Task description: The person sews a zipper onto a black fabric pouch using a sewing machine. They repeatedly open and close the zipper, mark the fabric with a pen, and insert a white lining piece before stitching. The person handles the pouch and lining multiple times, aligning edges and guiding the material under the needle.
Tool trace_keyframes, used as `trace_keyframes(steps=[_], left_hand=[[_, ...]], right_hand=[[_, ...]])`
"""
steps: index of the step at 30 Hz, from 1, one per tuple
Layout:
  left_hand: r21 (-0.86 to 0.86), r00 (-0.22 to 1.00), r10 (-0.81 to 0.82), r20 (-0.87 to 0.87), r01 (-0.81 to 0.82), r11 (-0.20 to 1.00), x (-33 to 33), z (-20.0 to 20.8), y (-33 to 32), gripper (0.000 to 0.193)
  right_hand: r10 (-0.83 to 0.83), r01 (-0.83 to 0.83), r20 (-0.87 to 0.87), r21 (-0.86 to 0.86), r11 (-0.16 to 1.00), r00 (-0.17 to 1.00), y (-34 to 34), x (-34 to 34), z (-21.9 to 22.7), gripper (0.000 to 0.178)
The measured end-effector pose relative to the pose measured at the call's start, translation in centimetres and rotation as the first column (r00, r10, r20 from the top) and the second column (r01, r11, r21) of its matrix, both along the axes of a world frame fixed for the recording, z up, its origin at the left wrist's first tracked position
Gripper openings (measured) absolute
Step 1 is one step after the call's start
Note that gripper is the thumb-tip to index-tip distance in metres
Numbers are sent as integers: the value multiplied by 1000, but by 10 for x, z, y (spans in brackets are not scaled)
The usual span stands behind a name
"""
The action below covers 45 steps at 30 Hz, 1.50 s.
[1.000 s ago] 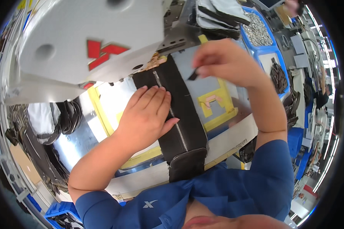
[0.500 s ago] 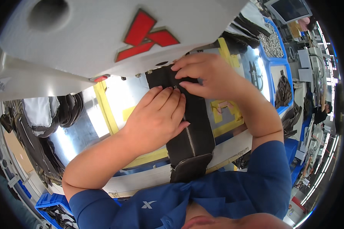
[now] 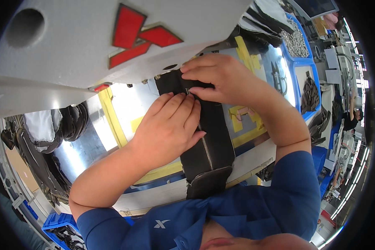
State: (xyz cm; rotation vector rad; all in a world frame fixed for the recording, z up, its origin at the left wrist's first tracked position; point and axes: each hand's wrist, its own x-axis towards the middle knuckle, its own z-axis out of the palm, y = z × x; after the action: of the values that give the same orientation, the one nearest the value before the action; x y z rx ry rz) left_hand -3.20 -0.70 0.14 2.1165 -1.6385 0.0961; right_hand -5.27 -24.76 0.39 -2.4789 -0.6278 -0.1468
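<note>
A long black fabric piece with a metal zipper (image 3: pixel 206 152) runs from beneath a large pale grey sewing machine head (image 3: pixel 77 46) down to the table's near edge. My left hand (image 3: pixel 166 125) lies flat on its left side, with fingers stretched toward the zipper. At the piece's far end, close under the machine head, my right hand (image 3: pixel 221 79) rests on the cloth, its thumb by the zipper and its fingers reaching over the top. A gap shows between thumb and fingers. The machine head hides where the needle would be.
Yellow tape strips (image 3: pixel 108 112) mark the shiny work surface. Stacked dark pieces with zippers (image 3: pixel 73 121) lie at the left. On the right stand blue bins, one with small metal parts (image 3: pixel 296 41), one with dark cloth pieces (image 3: pixel 309 96). Scissors (image 3: pixel 277 77) lie beside them. A blue crate (image 3: pixel 56 221) sits lower left.
The machine head appears shifted left and up in the picture. My right hand has moved slightly left; my left hand stays nearly in place on the fabric.
</note>
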Motion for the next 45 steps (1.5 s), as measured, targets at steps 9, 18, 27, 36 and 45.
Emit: trace_keyframes(steps=[9,18,27,36,45], left_hand=[[-16,1000,-5,-20,4,1000,1,-1,1,59],[-17,1000,-7,-19,7,1000,3,-4,4,64],[-9,992,125,-28,-125,992,18,-5,4,77],[170,983,174,53,-181,969,17,13,2,80],[226,980,198,34,-200,953,14,18,1,85]], right_hand=[[149,-92,233,-241,966,961,6,0,3,25],[153,-113,229,-179,977,961,7,3,1,23],[127,-78,277,-181,980,953,7,0,-1,13],[121,-113,18,-240,964,993,-6,-3,12,24],[111,-133,-124,-188,973,986,-6,-2,25,27]])
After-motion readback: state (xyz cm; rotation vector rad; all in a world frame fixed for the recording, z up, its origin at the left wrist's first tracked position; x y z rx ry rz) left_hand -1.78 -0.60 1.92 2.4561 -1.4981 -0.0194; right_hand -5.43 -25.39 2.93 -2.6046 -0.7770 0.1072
